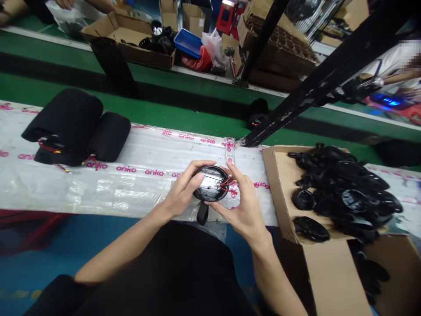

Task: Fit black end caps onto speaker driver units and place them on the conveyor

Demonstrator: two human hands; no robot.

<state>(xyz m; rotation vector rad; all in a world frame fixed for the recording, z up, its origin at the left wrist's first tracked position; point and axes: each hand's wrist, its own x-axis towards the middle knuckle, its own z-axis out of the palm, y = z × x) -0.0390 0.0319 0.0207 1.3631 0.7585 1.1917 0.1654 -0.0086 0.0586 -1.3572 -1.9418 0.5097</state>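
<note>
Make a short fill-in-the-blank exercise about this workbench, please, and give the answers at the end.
The left hand and the right hand both hold a round black casing with ____ wires at one side.
The white plastic sheet under the hands is printed with the pink word ____.
An open cardboard box of black plastic parts stands to the ____ of the hands.

Missing words: red; anko; right.

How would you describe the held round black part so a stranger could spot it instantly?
On the bench wrapped in pink-printed clear plastic, look left of the cardboard box of black parts. The left hand and right hand grip a round black casing, the only one held, with red wires and a black strap below.
</note>
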